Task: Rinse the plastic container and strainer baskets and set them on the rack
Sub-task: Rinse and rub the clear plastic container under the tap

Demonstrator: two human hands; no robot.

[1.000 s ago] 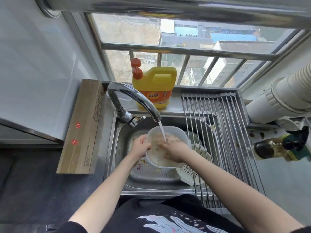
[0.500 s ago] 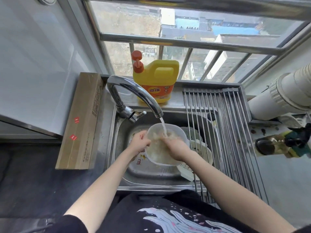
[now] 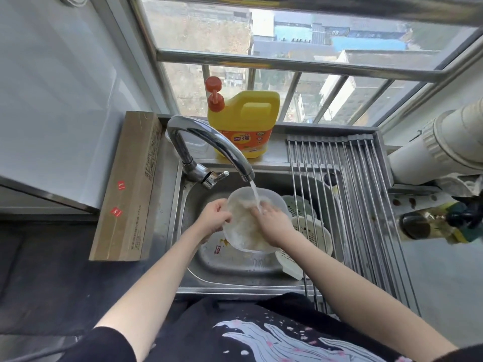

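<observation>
A clear plastic container (image 3: 243, 231) is held tilted in the steel sink (image 3: 235, 267) under the running tap (image 3: 209, 145). My left hand (image 3: 214, 218) grips its left rim. My right hand (image 3: 271, 223) lies inside it with flat fingers under the water stream, rubbing the cloudy inner wall. To its right lie a white strainer basket (image 3: 311, 233) and a green one (image 3: 298, 207), partly under the roll-up metal rack (image 3: 352, 205) that spans the sink's right side. A white ribbed piece (image 3: 290, 265) lies under the container's near edge.
A yellow detergent jug (image 3: 245, 126) with an orange pump stands on the sill behind the tap. A long cardboard box (image 3: 128, 189) lies along the sink's left side. A white duct (image 3: 439, 147) and an oil bottle (image 3: 439, 223) are at right.
My right hand has shifted a little inside the container while rubbing under the water. The container stays under the tap and my left hand keeps its grip.
</observation>
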